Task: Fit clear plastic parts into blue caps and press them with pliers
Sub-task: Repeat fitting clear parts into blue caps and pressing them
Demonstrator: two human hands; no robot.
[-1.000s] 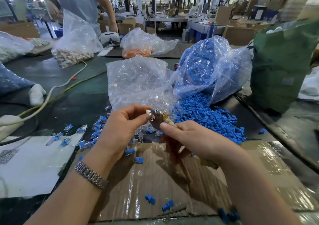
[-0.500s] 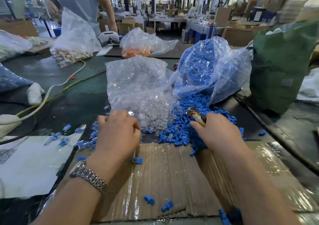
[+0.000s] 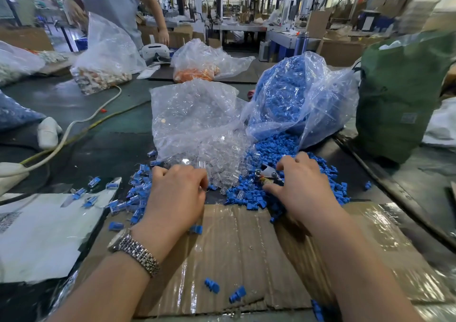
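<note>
At lower centre lies taped cardboard point(image 3: 237, 252). Above it, the left hand point(image 3: 176, 196) curls its fingers into the clear plastic parts point(image 3: 222, 163); the right hand point(image 3: 299, 188) grips pliers point(image 3: 269, 175) over the blue caps point(image 3: 278, 149).

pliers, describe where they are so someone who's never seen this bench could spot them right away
Find the big clear bag of blue caps spilling towards the cardboard sheet. On that spill the right hand grips the pliers: the only metal thing there, grey jaws poking out among the blue plastic.
</note>
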